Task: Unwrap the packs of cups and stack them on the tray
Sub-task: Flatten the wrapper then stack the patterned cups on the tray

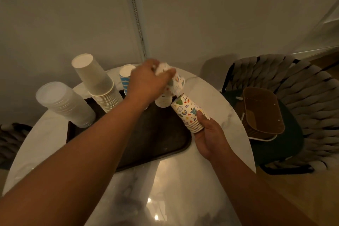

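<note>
My right hand grips the rim end of a stack of patterned paper cups, tilted over the right edge of the dark tray. My left hand reaches across and grips crumpled clear wrapping at the stack's upper end, a little apart from the cups. On the tray stand an upside-down stack of plain white paper cups, a stack of translucent plastic cups at its left edge, and a blue-and-white striped stack partly hidden behind my left hand.
The tray lies on a round white marble table against a pale wall. A woven-back chair on the right holds a brown wicker basket. Another chair shows at the far left.
</note>
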### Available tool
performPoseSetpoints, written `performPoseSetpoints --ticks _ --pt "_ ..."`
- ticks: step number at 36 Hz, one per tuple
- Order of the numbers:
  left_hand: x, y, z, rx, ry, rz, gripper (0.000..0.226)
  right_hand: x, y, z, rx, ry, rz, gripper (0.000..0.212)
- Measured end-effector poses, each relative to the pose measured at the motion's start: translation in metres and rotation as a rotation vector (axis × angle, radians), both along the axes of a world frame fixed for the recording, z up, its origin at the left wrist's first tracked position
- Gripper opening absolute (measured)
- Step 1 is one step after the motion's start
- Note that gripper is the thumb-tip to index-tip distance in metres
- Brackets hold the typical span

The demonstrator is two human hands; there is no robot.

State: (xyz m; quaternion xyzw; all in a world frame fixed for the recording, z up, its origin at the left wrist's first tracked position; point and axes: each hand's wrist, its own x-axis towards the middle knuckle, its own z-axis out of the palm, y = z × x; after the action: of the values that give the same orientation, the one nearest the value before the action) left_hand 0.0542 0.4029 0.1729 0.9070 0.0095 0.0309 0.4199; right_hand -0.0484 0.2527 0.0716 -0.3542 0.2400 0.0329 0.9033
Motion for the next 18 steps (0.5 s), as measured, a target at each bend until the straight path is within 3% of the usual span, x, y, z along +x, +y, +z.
performPoseSetpoints --ticks 4,11,18 --pt "0.022 0.0 0.016 0.25 -0.239 -0.062 0.06 0.001 -0.004 0.001 0.025 0.006 0.0 0.015" --pt "0.039 -0.004 -0.024 0.473 -0.068 -0.195 0.053 0.004 -0.01 -0.001 0.057 0.011 0.003 0.018" --pt "0.048 -0.007 -0.057 0.51 0.012 -0.238 0.047 0.004 -0.016 -0.006 0.179 0.034 -0.01 0.044"
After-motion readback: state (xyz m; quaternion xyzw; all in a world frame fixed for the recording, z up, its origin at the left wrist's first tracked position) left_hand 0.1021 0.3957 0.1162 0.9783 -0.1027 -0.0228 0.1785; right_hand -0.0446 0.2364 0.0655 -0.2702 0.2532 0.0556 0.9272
